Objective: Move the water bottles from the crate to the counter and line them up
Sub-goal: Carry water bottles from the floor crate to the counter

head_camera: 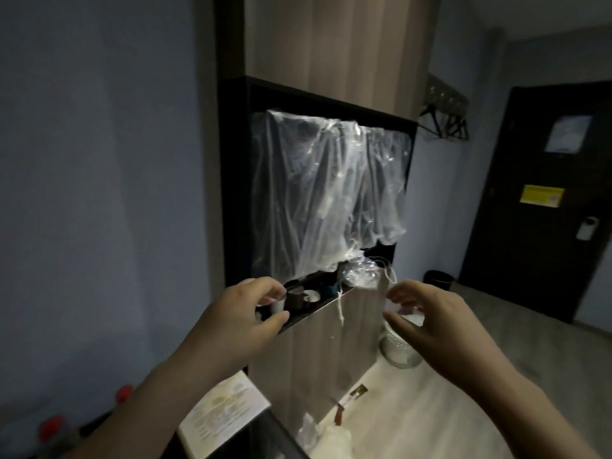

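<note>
The left hand point(245, 313) and right hand point(427, 319) are hovering half-curled, empty; in this dimness they are probably risking knocking the brown ceramic mug point(294, 299).

One head-worn wide view faces forward, slightly down. The cabinet point(318, 352) is near, left hand point(245, 316) and right hand point(430, 323) nearer.

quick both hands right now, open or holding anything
Left hand: open, fingers loosely curved, holding nothing.
Right hand: open, fingers curved, nothing held; fingertips near the paper bag string, contact unclear.
</note>
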A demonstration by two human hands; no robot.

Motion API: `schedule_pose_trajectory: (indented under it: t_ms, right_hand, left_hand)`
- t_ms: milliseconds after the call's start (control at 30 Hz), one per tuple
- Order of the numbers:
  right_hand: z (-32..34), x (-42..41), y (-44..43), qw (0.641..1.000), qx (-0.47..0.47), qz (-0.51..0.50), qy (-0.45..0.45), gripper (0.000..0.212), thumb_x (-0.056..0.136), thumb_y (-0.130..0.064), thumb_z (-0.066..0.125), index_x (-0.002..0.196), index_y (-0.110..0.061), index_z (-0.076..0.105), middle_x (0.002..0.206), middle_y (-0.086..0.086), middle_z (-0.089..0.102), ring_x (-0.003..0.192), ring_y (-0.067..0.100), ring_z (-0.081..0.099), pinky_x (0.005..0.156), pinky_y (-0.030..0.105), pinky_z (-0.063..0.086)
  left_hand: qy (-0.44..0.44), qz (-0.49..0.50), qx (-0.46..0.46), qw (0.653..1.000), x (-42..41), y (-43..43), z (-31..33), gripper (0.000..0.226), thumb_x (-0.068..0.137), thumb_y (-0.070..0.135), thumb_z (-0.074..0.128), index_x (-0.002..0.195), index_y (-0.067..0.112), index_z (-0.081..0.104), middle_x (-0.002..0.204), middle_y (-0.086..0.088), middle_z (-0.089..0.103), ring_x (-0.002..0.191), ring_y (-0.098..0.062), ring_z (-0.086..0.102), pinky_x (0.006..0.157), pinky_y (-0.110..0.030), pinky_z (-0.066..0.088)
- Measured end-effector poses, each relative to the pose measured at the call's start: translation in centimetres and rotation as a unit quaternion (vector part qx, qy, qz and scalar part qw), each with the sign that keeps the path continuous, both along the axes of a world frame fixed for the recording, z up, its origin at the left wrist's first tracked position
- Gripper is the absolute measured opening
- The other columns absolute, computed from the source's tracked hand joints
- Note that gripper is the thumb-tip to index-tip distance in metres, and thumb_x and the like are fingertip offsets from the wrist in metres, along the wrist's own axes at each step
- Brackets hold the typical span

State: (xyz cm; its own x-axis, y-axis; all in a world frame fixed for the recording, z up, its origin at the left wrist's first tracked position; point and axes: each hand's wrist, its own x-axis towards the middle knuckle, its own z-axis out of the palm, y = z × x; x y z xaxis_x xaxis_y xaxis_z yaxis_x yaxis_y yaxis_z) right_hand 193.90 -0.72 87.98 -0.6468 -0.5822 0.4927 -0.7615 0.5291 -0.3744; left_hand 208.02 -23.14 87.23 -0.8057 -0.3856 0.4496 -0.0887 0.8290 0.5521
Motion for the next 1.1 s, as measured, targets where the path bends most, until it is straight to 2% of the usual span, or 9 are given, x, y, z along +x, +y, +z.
schedule_pose_trajectory:
  t_ms: [100, 167, 300, 467, 600, 700, 867, 1100]
  right_hand:
    - [0.0, -4.3, 4.2, 1.0, -0.004, -0.02, 0.006, 0.023, 0.081, -0.037, 0.066, 0.102, -0.027, 0.065, 0.098, -0.013, 0.067, 0.093, 0.004, 0.062, 0.083, 0.03, 0.052]
    - [-0.2, -7.1, 6.6, 1.0, -0.002, -0.029, 0.004, 0.023, 0.082, -0.038, 0.066, 0.103, -0.027, 0.064, 0.099, -0.014, 0.067, 0.095, 0.004, 0.062, 0.084, 0.029, 0.052]
    - [-1.1, -12.8, 10.8, 0.998, 0.012, -0.055, -0.002, 0.026, 0.084, -0.04, 0.063, 0.108, -0.028, 0.062, 0.105, -0.016, 0.064, 0.099, 0.001, 0.059, 0.088, 0.027, 0.05]
    - [-3.4, -19.8, 15.2, 0.994, 0.022, -0.106, -0.029, 0.022, 0.084, -0.039, 0.062, 0.103, -0.028, 0.061, 0.1, -0.014, 0.064, 0.096, 0.006, 0.059, 0.084, 0.026, 0.049]
    - [-5.7, -27.2, 17.7, 0.986, 0.05, -0.149, -0.047, 0.025, 0.085, -0.04, 0.061, 0.107, -0.028, 0.061, 0.104, -0.015, 0.063, 0.099, 0.003, 0.058, 0.084, 0.02, 0.047]
    - [-6.5, -33.4, 18.7, 0.98, 0.062, -0.18, -0.062, 0.027, 0.085, -0.04, 0.061, 0.109, -0.028, 0.06, 0.107, -0.015, 0.063, 0.1, 0.002, 0.058, 0.086, 0.021, 0.047]
    - [-6.7, -43.8, 19.8, 0.967, 0.082, -0.226, -0.088, 0.026, 0.085, -0.041, 0.061, 0.108, -0.03, 0.06, 0.107, -0.015, 0.064, 0.101, 0.0, 0.058, 0.086, 0.019, 0.047]
    - [-8.5, -57.3, 23.3, 0.955, 0.081, -0.259, -0.12, 0.026, 0.086, -0.04, 0.061, 0.11, -0.032, 0.06, 0.108, -0.017, 0.063, 0.101, -0.002, 0.057, 0.083, 0.015, 0.044]
  left_hand:
    - [-0.002, -0.038, 0.001, 0.999, -5.9, 4.3, -0.3, 0.024, 0.082, 0.03, 0.067, 0.105, 0.028, 0.062, 0.104, 0.015, 0.063, 0.099, 0.0, 0.058, 0.088, -0.024, 0.05]
    - [-0.005, -0.055, 0.004, 0.998, -9.6, 6.8, -0.7, 0.027, 0.078, 0.038, 0.067, 0.104, 0.03, 0.062, 0.103, 0.017, 0.062, 0.098, 0.002, 0.058, 0.085, -0.021, 0.049]
    - [-0.03, -0.087, 0.001, 0.996, -16.6, 10.7, -2.0, 0.036, 0.071, 0.046, 0.056, 0.102, 0.03, 0.062, 0.101, 0.018, 0.063, 0.095, 0.005, 0.058, 0.086, -0.027, 0.051]
    - [-0.067, -0.122, -0.001, 0.99, -25.5, 14.1, -4.3, 0.032, 0.074, 0.045, 0.061, 0.103, 0.03, 0.062, 0.1, 0.016, 0.062, 0.095, 0.001, 0.059, 0.086, -0.032, 0.051]
    - [-0.081, -0.156, -0.01, 0.984, -34.3, 16.1, -6.1, 0.031, 0.078, 0.042, 0.061, 0.106, 0.029, 0.061, 0.105, 0.014, 0.063, 0.098, -0.002, 0.059, 0.086, -0.029, 0.05]
    - [-0.078, -0.173, 0.0, 0.982, -41.6, 16.5, -7.3, 0.036, 0.073, 0.045, 0.057, 0.105, 0.028, 0.061, 0.104, 0.014, 0.064, 0.098, -0.003, 0.059, 0.087, -0.03, 0.05]
    - [-0.1, -0.201, 0.003, 0.974, -53.8, 16.8, -8.4, 0.027, 0.082, 0.035, 0.065, 0.107, 0.029, 0.06, 0.106, 0.016, 0.062, 0.099, 0.0, 0.057, 0.088, -0.028, 0.05]
    - [-0.144, -0.232, -0.001, 0.962, -68.7, 19.6, -10.2, 0.027, 0.079, 0.04, 0.062, 0.105, 0.03, 0.06, 0.104, 0.016, 0.062, 0.098, -0.001, 0.058, 0.088, -0.029, 0.05]
